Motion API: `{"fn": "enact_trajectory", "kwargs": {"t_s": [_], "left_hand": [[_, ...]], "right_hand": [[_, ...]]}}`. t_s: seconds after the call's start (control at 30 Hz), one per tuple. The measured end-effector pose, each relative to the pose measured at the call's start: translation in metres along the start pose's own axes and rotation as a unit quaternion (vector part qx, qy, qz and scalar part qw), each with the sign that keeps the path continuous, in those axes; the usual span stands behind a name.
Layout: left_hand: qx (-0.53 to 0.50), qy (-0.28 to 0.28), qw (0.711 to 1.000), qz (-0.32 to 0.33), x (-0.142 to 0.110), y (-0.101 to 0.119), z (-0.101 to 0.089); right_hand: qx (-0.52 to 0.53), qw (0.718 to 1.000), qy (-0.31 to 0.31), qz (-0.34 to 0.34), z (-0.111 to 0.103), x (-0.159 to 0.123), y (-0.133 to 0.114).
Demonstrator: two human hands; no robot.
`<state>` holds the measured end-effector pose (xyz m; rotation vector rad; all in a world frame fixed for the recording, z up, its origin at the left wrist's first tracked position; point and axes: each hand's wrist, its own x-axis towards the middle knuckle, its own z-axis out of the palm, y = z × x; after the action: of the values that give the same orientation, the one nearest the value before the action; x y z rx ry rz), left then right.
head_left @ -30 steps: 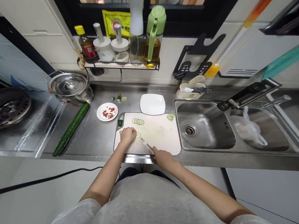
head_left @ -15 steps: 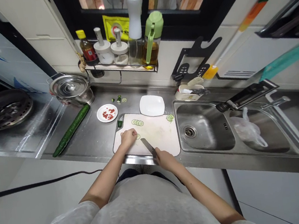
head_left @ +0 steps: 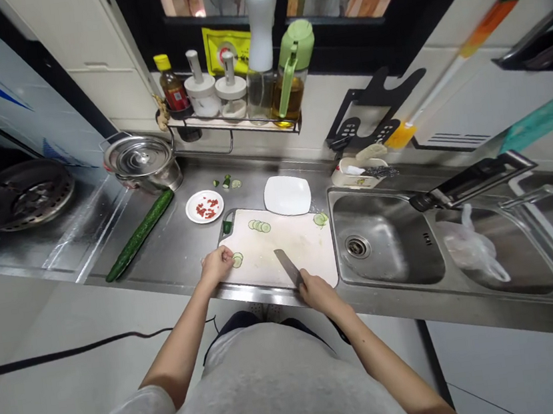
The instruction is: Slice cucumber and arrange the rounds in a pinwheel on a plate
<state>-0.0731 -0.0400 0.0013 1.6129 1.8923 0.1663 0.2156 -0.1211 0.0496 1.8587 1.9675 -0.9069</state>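
Spanning the view, a steel desk (head_left: 174,253) is fitted at its right with a double sink (head_left: 398,259). Beside the sink, a white cutting board (head_left: 303,234) is laid. A lidded pot (head_left: 144,159) is set at the back left, and a whole cucumber (head_left: 141,235) is laid slantwise before it. At the board's far edge a squarish plate (head_left: 287,195) is placed, with a round plate (head_left: 191,210) farther left. A knife (head_left: 288,266) is gripped in the right hand (head_left: 317,290), fingers wrapped around its handle, blade above the board. The left hand (head_left: 217,266) is held at the board's left edge, fingers bunched beside cucumber slices (head_left: 237,259); whether one is pinched cannot be made out. More slices are lined up near the far edge. Red pieces (head_left: 201,210) are scattered on the round plate.
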Motion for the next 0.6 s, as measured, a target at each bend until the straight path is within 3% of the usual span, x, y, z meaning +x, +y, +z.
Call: {"fn": "enact_trajectory", "kwargs": {"t_s": [0.6], "left_hand": [[0.085,0.039,0.996,0.009,0.008,0.023,-0.001]], "right_hand": [[0.004,1.0,-0.012,0.004,-0.002,0.002,0.003]]}}
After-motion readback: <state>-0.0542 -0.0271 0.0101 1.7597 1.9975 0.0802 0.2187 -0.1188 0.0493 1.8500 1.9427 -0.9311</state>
